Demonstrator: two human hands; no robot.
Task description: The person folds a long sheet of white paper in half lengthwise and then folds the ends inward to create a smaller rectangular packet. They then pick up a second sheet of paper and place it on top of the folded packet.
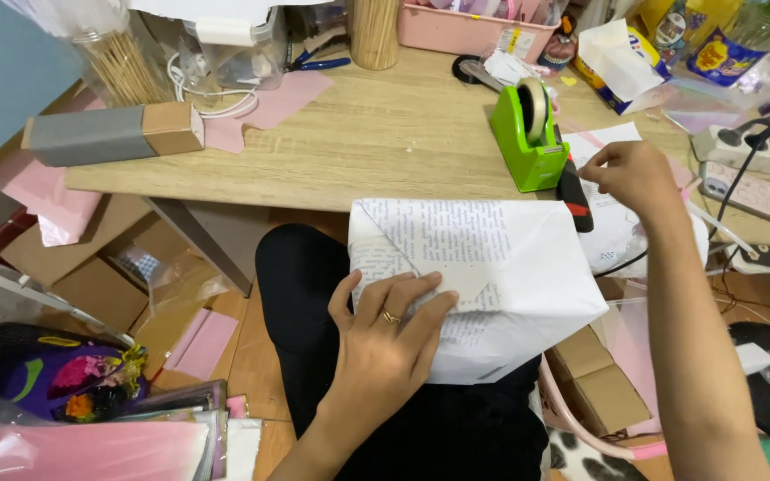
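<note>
While my left hand (385,343) lies flat on the wrapped box (483,285) in my lap, fingers spread and pressing the folded paper flap down on the near-left face, my right hand (639,178) is out to the far right at the desk edge, just beside the green tape dispenser (530,134). Fingertips there look pinched together on smthg small, prob a bit of tape, but can't tell for sure from this angle. Box is wrapped in white paper w/ printed text on part of it, sits on my knees just near of the wooden desk (376,134), touching nothing on it.

Step in hand, as I read it: holding the end fold shut w/ one hand while getting tape w/ the other. Next move calls for keeping steady pressure on the triangle flap so it doesn't spring open, then bringing the tape across to the flap tip & smoothing it over the seam. A black-and-red cutter (574,191) lies right next to the dispenser, so the right hand wants care there. Grey cardboard box (113,134) at far left is well apart
</note>
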